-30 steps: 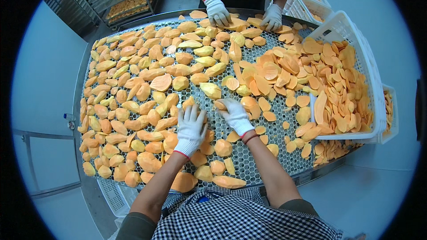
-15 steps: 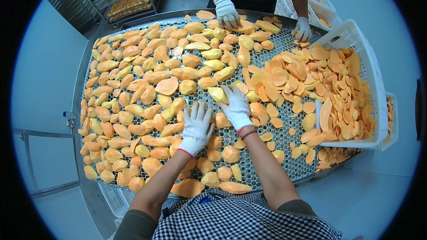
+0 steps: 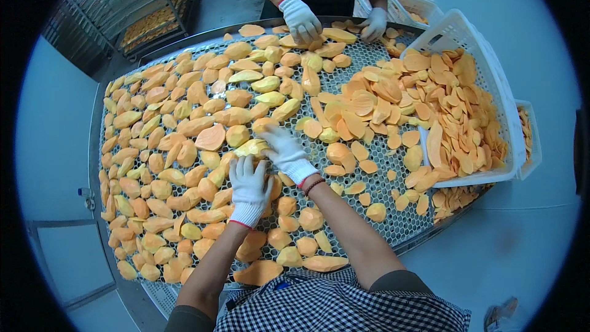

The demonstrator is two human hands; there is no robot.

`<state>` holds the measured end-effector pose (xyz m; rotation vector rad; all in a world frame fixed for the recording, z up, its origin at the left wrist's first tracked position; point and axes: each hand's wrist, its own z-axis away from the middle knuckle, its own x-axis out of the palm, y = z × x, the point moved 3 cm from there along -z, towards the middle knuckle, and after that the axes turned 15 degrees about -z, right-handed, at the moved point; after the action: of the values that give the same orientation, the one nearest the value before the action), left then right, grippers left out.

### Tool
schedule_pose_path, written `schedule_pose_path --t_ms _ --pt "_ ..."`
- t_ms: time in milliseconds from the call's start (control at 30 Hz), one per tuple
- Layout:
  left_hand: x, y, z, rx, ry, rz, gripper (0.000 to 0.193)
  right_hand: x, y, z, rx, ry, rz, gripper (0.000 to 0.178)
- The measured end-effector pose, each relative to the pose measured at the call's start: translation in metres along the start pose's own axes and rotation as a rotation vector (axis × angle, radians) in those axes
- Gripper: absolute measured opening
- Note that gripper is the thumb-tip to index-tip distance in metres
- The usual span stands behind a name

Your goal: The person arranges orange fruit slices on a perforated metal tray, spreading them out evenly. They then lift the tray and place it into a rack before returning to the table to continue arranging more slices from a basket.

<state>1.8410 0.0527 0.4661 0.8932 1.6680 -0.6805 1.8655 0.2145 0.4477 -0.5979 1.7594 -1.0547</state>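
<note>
Peeled orange-yellow sweet potato pieces (image 3: 211,138) cover much of a mesh-topped table (image 3: 384,175). My left hand (image 3: 249,187), in a white knit glove, lies palm down over the pieces with its fingers stretched forward, holding nothing visible. Just to its right is my gloved right hand (image 3: 286,150). Its thumb and fingers close around the right end of a yellowish sweet potato piece (image 3: 251,147), which lies just beyond my left fingertips. The undersides of both hands are hidden.
A white crate (image 3: 513,110) of thin sweet potato slices (image 3: 467,120) lies tipped at the right, slices spilling onto the mesh. Across the table, a co-worker's gloved hands (image 3: 300,19) touch pieces. More crates (image 3: 412,3) stand behind; a tray rack (image 3: 153,9) stands far left.
My right hand has moved left with the yellowish piece, closer to my left hand. The view has shifted slightly. The co-worker's right-side hand has lifted a little from the slices.
</note>
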Motion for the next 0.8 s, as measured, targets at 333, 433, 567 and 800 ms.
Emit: schedule_pose_path --t_ms 333,433,567,800 --pt "-0.013 0.012 -0.004 0.052 -0.031 0.109 0.044 -0.166 0.092 0.048 0.430 0.246 0.681 0.077" --pt "-0.011 0.018 -0.002 0.069 -0.049 0.138 0.045 -0.135 0.094 0.074 0.280 0.228 0.467 0.086" --pt "-0.010 0.019 -0.002 0.097 -0.074 0.149 0.048 -0.113 0.060 0.086 0.229 0.103 0.432 0.079" --pt "-0.002 0.057 -0.066 0.265 -0.013 -0.024 0.060 -0.103 0.032 0.089 0.057 0.107 0.319 0.044"
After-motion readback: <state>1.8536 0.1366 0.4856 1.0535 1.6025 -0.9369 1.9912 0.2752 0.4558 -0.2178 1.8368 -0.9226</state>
